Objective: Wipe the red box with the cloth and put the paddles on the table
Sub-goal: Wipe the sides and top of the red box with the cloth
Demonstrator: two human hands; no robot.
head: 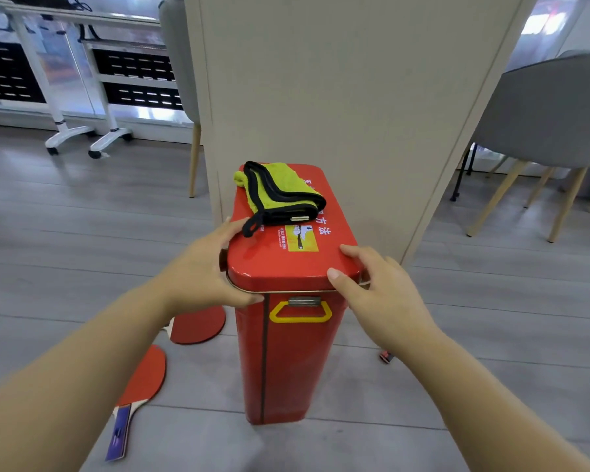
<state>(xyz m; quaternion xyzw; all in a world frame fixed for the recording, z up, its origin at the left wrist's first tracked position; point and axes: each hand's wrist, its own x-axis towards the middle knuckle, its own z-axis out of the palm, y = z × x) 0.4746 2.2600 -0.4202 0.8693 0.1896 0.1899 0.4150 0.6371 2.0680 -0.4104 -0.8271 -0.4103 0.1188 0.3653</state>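
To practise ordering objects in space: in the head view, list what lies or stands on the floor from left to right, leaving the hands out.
From the left: paddle with the purple handle → second paddle → red box → grey chair.

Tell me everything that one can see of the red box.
The red box is tall, narrow, glossy, metal by its look, upright on the grey floor before a beige panel. Its lid bears white characters and a yellow sticker; below sit a metal latch and yellow handle. A folded yellow-green cloth lies on the lid; the left hand and right hand grip its near corners.
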